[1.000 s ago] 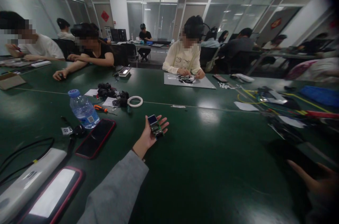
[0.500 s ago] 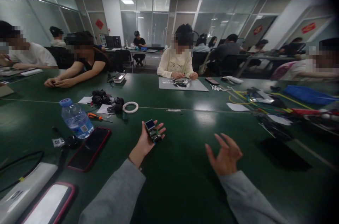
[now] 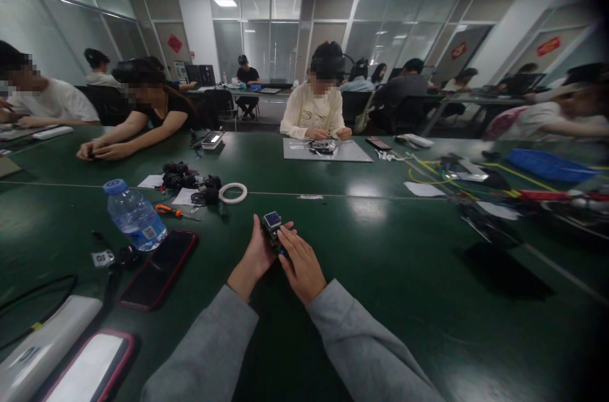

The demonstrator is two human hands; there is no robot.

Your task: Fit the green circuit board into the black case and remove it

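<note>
A small green circuit board with a square screen (image 3: 273, 220) rests in my left hand (image 3: 253, 261), its screen end tipped up and facing me. The thumb of that hand lies along the board's left edge. My right hand (image 3: 303, 264) has its fingers laid over the lower right part of the board, touching it, so the parts there are mostly hidden. Both hands are just above the green table (image 3: 380, 326).
Left of my hands are a water bottle (image 3: 136, 217), a dark phone (image 3: 160, 269), an orange screwdriver (image 3: 171, 210), a white tape ring (image 3: 233, 193) and black cables (image 3: 178, 177). Wires and a blue tray (image 3: 549, 165) lie to the right. A person (image 3: 316, 107) sits opposite.
My right hand has come in from the right, where it was spread and apart, onto the circuit board. My left hand still holds the board, now with its screen tilted up more.
</note>
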